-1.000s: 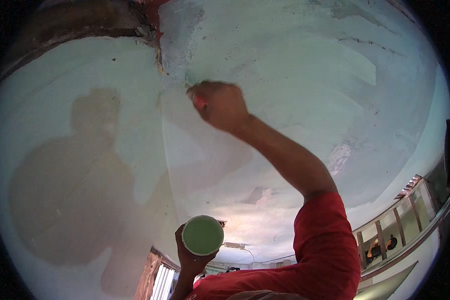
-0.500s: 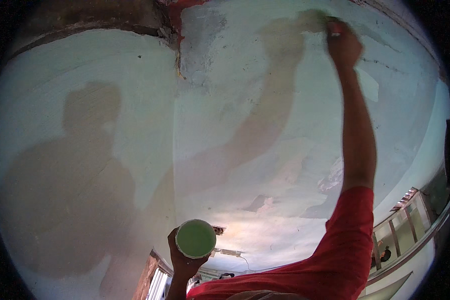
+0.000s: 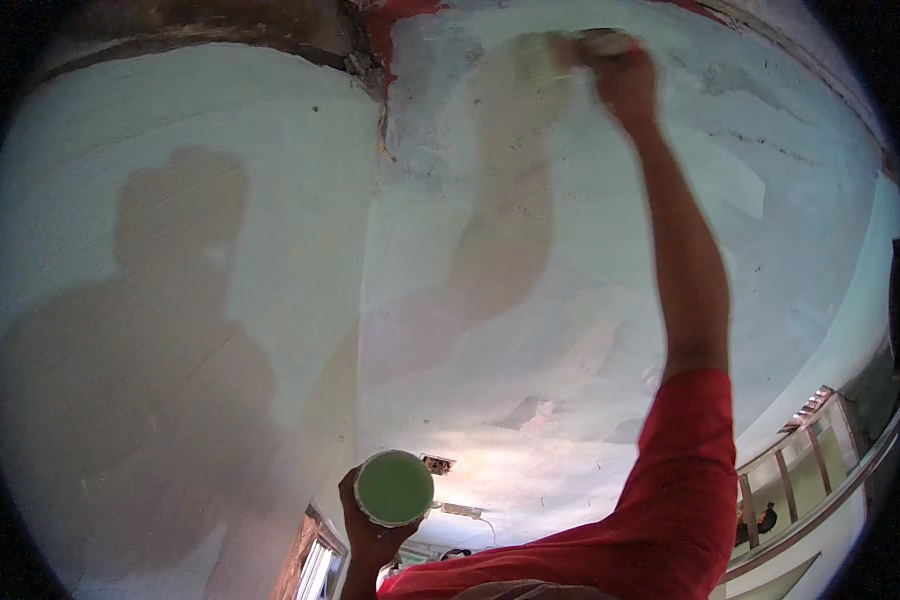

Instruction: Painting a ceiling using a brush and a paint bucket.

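Observation:
My right hand (image 3: 622, 72) is stretched far up and grips a paint brush (image 3: 555, 55), whose bristles press against the pale green wall (image 3: 490, 250) just below the rough top edge. The hand and brush are blurred by motion. My left hand (image 3: 370, 530) is low in the picture and holds a small round cup of light green paint (image 3: 394, 487), seen from above. My red sleeve (image 3: 670, 500) covers the right upper arm.
A wall corner runs down from a patch of bare red and brown masonry (image 3: 370, 40) at the top. My shadow (image 3: 150, 380) falls on the left wall. A window frame (image 3: 315, 565) shows below, and a railing with a seated person (image 3: 765, 520) at lower right.
My right hand has swung the brush from mid-wall up to the right, then a little leftward along the top edge. The paint cup has stayed low in my left hand.

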`<state>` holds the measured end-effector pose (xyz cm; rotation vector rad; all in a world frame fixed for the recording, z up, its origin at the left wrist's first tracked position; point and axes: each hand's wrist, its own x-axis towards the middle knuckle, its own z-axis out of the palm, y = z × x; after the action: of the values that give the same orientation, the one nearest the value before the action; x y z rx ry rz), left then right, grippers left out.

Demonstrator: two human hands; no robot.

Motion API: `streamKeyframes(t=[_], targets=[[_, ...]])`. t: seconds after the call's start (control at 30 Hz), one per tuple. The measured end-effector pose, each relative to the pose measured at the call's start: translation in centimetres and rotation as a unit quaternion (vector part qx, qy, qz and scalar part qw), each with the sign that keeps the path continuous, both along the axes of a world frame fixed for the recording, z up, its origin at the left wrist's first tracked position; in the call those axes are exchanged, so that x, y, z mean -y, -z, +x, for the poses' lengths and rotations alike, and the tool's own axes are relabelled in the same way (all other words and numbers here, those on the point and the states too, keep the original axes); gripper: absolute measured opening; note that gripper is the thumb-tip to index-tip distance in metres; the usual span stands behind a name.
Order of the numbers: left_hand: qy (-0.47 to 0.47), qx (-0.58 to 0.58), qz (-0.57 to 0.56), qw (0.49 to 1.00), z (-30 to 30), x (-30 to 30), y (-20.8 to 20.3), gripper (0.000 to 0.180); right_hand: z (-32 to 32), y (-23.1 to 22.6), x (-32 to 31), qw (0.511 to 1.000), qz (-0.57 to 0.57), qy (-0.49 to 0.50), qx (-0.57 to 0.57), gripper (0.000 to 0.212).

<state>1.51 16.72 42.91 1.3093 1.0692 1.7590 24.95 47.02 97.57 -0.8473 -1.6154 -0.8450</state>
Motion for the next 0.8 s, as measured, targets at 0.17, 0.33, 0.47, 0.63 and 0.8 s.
streamKeyframes(t=[0.17,0.33,0.47,0.63,0.8], targets=[[-0.034,0.0,0.006,0.999,-2.1,-0.3,0.0,0.104,12.4,-10.0,4.0,0.928,0.118,0.316,-0.16,0.066],[-0.016,0.01,0.008,1.0,-2.2,-1.1,-0.3,0.104,4.1,-4.9,1.2,0.962,0.11,0.248,0.021,0.033],[-0.004,0.012,0.024,1.0,-1.3,-1.9,-0.4,0.104,-8.9,8.5,-1.1,0.939,0.105,0.133,0.298,0.027],[0.033,0.025,0.039,0.998,-0.3,-1.2,-0.2,0.105,-14.6,17.4,1.6,0.929,-0.008,-0.041,0.368,0.021],[-0.001,-0.019,0.026,0.999,-0.8,-1.2,1.1,0.103,-10.7,5.5,1.5,0.985,-0.066,0.012,0.159,0.04]])
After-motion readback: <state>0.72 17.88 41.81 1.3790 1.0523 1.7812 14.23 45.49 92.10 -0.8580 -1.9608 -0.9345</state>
